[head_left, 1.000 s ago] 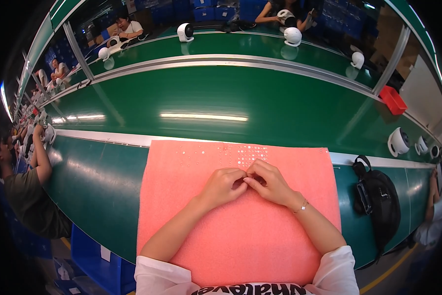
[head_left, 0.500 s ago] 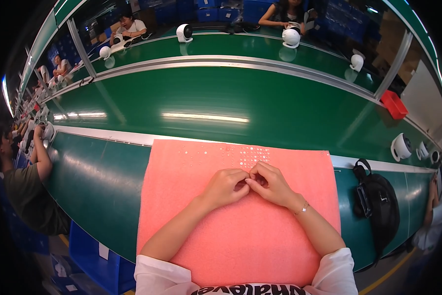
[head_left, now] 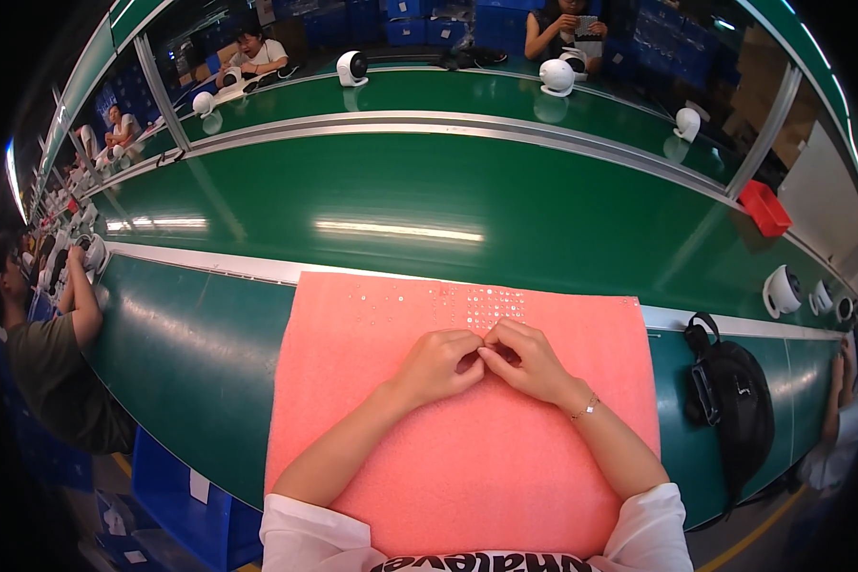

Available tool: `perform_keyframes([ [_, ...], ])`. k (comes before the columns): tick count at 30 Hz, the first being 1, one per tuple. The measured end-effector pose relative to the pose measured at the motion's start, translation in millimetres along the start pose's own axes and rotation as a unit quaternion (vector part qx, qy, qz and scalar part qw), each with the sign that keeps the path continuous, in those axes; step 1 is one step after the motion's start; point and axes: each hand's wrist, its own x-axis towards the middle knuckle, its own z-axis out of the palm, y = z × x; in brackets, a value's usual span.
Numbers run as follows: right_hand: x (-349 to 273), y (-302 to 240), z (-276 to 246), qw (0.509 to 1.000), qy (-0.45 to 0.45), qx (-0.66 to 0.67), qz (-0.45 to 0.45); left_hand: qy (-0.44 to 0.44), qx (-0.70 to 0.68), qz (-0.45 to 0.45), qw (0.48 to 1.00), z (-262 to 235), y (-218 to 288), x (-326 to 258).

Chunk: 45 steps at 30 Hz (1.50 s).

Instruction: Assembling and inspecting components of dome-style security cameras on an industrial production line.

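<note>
Mat: soft pink foam sheet on the green bench's near edge.
Bits: tiny shiny pieces in rows by the mat's far edge.
Hands: left hand and right hand curled, fingertips pinched together; what they pinch is too small to tell.

Black bag beside the mat, red bin, white fans on green bench.

Short white sleeves, bare forearms, a thin bracelet on the right wrist, dark print across the shirt front.

A factory assembly line: long green conveyor belt flanked by green table runs, seated workers at stations, blue crates beneath, a pink foam mat.
</note>
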Motion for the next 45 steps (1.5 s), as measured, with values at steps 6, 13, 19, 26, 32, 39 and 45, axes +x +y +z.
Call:
perform_keyframes([
  [6, -0.6, -3.3, 0.4, 1.0, 0.002, 0.02, 0.017, 0.002, -0.001, 0.005, 1.0, -0.5, 1.4, 0.0],
  [13, -0.6, -4.0, -0.1, 0.999, 0.001, 0.029, 0.034, 0.002, -0.001, 0.01, 1.0, -1.2, 2.0, 0.7],
  [19, 0.1, -5.0, -0.4, 0.999, 0.0, 0.026, 0.031, 0.002, 0.0, 0.011, 1.0, -2.3, 3.5, 1.1],
  [26, -1.7, -1.0, 1.7, 1.0, 0.001, 0.011, 0.019, 0.001, -0.012, 0.012, 1.0, -0.5, 2.0, -0.2],
  [32, -1.4, -2.3, 0.8, 1.0, -0.001, 0.018, 0.026, 0.005, -0.009, 0.016, 1.0, -0.6, 2.4, 0.1],
  [39, -0.6, -8.2, 2.4, 0.999, 0.01, 0.006, 0.032, 0.012, -0.016, 0.023, 1.0, -0.9, 0.6, -1.4],
  [45, -3.7, -9.8, 3.9, 0.998, 0.034, -0.003, 0.048, -0.008, -0.026, 0.015, 1.0, -1.5, 5.4, -0.7],
])
